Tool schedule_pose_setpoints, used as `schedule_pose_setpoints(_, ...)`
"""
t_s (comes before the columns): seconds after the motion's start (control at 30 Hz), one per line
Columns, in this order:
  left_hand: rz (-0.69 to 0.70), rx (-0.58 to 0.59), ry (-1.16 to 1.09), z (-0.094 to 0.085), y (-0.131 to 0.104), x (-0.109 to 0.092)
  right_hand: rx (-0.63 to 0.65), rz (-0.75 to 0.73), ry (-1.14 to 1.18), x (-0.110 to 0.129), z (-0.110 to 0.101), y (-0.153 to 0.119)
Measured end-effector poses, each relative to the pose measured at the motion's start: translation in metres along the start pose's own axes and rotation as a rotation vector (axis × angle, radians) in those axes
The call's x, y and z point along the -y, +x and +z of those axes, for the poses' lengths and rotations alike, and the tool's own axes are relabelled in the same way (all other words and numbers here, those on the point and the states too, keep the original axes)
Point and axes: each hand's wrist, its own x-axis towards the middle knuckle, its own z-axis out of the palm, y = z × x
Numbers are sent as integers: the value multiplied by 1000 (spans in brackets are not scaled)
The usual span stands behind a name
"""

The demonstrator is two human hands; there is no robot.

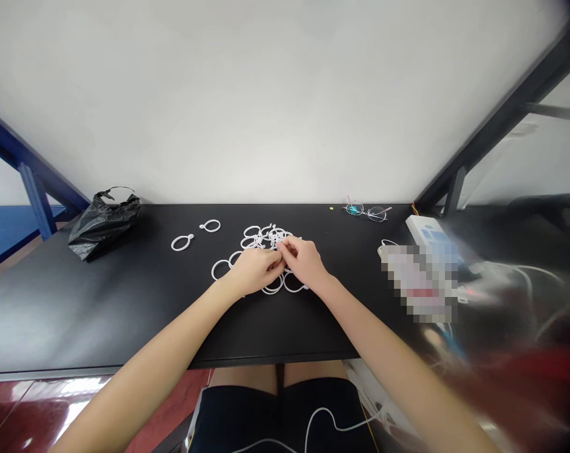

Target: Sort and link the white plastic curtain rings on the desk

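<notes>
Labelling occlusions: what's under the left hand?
White rings on the black table show around the left hand, some partly hidden by it. Whatever lies directly beneath its palm is covered; can't count.

White rings [276, 235] partly behind hands [257, 269] [306, 259]

A plain indoor workspace, home or workshop unclear: black surface [100, 302], white wall [266, 113], dark beams [483, 132], glossy red floor [6, 415]

Head-worn view, facing forward and down, black table [148, 308] below, pale wall [266, 107] ahead
</notes>
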Motion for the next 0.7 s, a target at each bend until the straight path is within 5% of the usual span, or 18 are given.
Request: schedule_pose_setpoints(0.7,13,-1,31,-1,0,-1,8,1,-1,1,-1,0)
